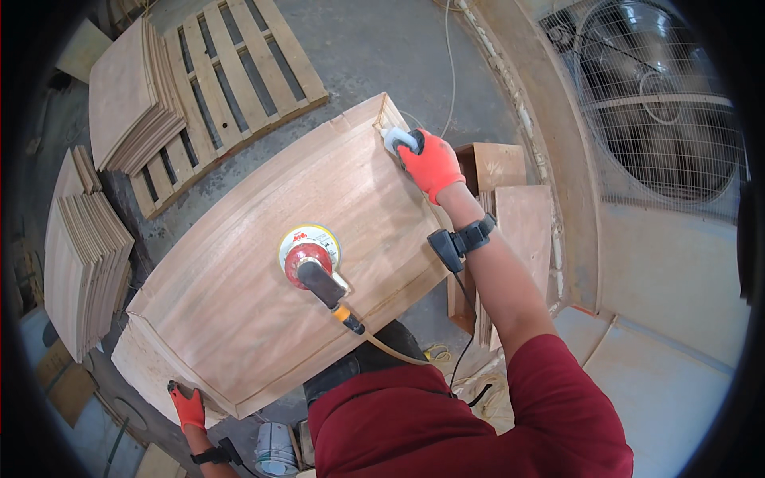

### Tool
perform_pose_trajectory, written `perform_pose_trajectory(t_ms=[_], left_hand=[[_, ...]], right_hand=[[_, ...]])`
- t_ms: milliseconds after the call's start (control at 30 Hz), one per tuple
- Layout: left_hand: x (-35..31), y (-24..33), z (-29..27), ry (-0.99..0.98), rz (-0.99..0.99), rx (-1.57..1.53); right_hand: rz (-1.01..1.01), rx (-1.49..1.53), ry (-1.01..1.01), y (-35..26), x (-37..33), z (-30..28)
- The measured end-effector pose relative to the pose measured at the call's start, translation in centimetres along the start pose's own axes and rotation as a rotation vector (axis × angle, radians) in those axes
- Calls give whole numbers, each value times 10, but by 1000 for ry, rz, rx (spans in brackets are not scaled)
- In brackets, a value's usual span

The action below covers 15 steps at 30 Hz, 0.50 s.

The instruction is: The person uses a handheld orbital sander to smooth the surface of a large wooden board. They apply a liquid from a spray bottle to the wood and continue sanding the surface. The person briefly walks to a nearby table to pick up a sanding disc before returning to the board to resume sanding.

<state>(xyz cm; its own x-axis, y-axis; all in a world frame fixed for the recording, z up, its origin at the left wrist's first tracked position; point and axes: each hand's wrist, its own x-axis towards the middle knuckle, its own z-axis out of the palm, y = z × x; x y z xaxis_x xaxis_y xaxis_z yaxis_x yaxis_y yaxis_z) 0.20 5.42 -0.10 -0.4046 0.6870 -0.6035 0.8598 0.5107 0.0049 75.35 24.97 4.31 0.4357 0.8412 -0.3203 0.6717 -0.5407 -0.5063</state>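
Observation:
A large curved wooden panel (263,231) with raised edge strips lies across the view in front of me. My right hand (434,166), in a red glove with dark fingertips, is closed around a small pale-blue and white block-like tool (401,140). That tool touches the panel's far right corner; the fingers hide part of it. At the near left end, my left hand (190,406), gloved alike, grips the panel's edge, its fingertips bent over the wood. A red disc sander (309,259) with a black handle rests on the panel's middle, apart from both hands.
A tan hose (392,350) runs from the sander toward my body. Stacked curved wooden sheets (131,95) and a slatted pallet (239,68) lie at the far left, with another stack (84,263) nearer. Wooden boxes (510,207) and a large caged fan (657,99) are at right.

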Motion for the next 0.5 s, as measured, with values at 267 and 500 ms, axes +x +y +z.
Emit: perform_pose_trajectory(t_ms=[267,500], left_hand=[[0,-3,-2,-9,-2,24],[-2,-1,0,2,17,12]], right_hand=[[-53,-19,-38,-15,-12,11],[-153,-92,-78,-33,-27,19]])
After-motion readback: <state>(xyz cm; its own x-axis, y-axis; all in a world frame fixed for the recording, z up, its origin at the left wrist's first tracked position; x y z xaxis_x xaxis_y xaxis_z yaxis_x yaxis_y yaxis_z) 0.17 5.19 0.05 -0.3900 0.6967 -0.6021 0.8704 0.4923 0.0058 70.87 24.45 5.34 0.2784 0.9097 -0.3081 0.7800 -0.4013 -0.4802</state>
